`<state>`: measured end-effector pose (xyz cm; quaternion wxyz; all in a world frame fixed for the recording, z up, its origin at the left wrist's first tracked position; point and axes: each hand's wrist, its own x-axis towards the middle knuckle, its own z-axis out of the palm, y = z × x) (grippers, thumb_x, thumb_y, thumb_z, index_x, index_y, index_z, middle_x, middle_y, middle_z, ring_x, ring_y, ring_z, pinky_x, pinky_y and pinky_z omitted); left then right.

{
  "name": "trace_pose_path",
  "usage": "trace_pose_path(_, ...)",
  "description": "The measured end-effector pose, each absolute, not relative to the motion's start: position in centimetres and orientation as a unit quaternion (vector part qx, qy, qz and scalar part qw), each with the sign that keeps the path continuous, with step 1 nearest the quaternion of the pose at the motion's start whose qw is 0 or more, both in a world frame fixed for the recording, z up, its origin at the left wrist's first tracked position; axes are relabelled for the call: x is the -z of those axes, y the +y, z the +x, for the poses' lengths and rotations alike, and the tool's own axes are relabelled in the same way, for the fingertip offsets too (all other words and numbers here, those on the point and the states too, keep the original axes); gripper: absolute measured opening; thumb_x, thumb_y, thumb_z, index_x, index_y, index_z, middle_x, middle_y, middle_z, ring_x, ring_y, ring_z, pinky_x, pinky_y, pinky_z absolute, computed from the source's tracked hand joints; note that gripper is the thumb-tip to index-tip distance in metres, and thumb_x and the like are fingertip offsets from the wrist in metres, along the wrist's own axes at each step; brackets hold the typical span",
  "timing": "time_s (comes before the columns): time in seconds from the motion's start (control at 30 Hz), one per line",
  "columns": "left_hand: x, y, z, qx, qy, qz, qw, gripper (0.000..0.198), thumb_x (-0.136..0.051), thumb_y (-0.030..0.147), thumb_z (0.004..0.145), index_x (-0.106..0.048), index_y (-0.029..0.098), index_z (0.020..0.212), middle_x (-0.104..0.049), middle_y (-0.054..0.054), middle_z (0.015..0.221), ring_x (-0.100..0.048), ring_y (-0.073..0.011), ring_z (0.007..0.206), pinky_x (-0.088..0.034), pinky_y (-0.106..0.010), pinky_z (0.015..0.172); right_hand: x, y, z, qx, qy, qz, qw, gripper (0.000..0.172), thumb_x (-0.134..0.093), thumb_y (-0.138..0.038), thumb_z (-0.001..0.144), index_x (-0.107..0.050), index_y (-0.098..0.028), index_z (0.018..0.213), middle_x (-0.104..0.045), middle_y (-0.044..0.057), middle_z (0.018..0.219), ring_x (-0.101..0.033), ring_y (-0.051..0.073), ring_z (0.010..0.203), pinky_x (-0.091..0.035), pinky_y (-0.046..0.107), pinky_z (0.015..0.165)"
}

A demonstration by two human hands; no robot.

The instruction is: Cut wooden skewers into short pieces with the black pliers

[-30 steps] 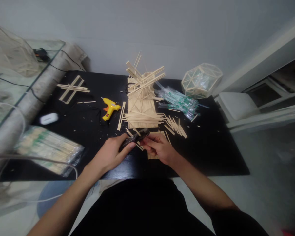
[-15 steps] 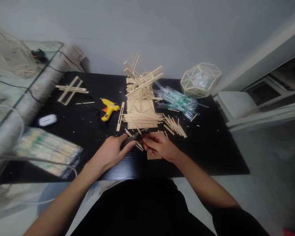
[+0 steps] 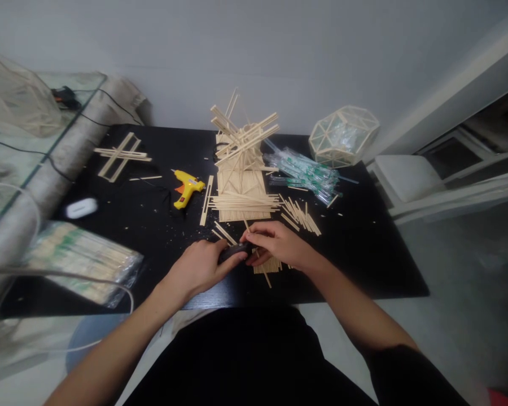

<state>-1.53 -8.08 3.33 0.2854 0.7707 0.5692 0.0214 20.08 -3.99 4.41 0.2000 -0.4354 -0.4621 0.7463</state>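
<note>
My left hand (image 3: 201, 265) is closed round a dark hand tool (image 3: 235, 251) near the front of the black table (image 3: 364, 248). My right hand (image 3: 279, 242) meets it from the right, fingers pinched on a thin wooden stick (image 3: 260, 265) at the tool's tip. A small flat panel of sticks (image 3: 268, 265) lies under the right hand. Just beyond stands a wooden stick structure (image 3: 241, 152) on a flat stick base, with loose cut sticks (image 3: 300, 214) to its right.
A yellow glue gun (image 3: 188, 186) lies left of the structure. A stick cross (image 3: 121, 155) and a white object (image 3: 81, 207) sit at the left. Packs of sticks (image 3: 76, 256) lie front left, wrapped packs (image 3: 307, 172) and a geodesic stick dome (image 3: 342, 135) back right.
Both hands have dropped a little toward the table and nearer me. The right hand has turned over the tool's tip, and a stick now points down from under it.
</note>
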Motion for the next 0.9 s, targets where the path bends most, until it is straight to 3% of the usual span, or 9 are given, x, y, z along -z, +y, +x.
trace_pose_path(0.3, -3.2, -8.2, -1.4, -0.035, 0.581, 0.775, 0.247, 0.066, -0.038, 0.073, 0.097, -0.076, 0.02, 0.1, -0.074, -0.012, 0.076, -0.071, -0.0273, 0.07, -0.044, -0.034, 0.063, -3.9, -3.9, 20.2, -0.757, -0.44, -0.437, 0.205, 0.018, -0.068, -0.033, 0.097, -0.074, -0.017, 0.092, -0.075, 0.004, 0.083, -0.076, 0.015, 0.064, -0.067, 0.025, 0.062)
trace_pose_path(0.5, -2.9, -8.2, -1.5, -0.029, 0.595, 0.771, 0.227, 0.069, -0.035, 0.077, 0.095, -0.072, 0.02, 0.081, -0.067, -0.01, 0.063, -0.067, -0.0275, 0.061, -0.041, -0.035, 0.059, -4.2, -3.8, 20.2, -0.765, -0.424, -0.443, 0.195, 0.018, -0.065, -0.032, 0.099, -0.073, -0.017, 0.092, -0.075, 0.005, 0.081, -0.077, 0.016, 0.063, -0.067, 0.023, 0.06)
trace_pose_path(0.7, -2.8, -7.6, -2.8, -0.023, 0.618, 0.754, 0.221, 0.068, -0.038, 0.079, 0.093, -0.066, 0.022, 0.069, -0.066, -0.01, 0.063, -0.066, -0.028, 0.06, -0.039, -0.033, 0.058, -4.3, -3.6, 20.7, -0.747, -0.415, -0.455, 0.248, 0.018, -0.063, -0.033, 0.101, -0.07, -0.016, 0.098, -0.074, 0.008, 0.098, -0.079, 0.017, 0.066, -0.067, 0.025, 0.062)
trace_pose_path(0.9, -3.8, -6.0, -3.7, -0.14, 0.651, 0.684, 0.297, 0.062, -0.046, 0.074, 0.093, -0.065, 0.02, 0.068, -0.062, -0.003, 0.06, -0.06, -0.0218, 0.061, -0.039, -0.031, 0.06, -4.5, -3.7, 20.9, -0.756, -0.396, -0.438, 0.283, 0.02, -0.063, -0.036, 0.101, -0.069, -0.017, 0.099, -0.074, 0.008, 0.098, -0.08, 0.018, 0.072, -0.069, 0.027, 0.068)
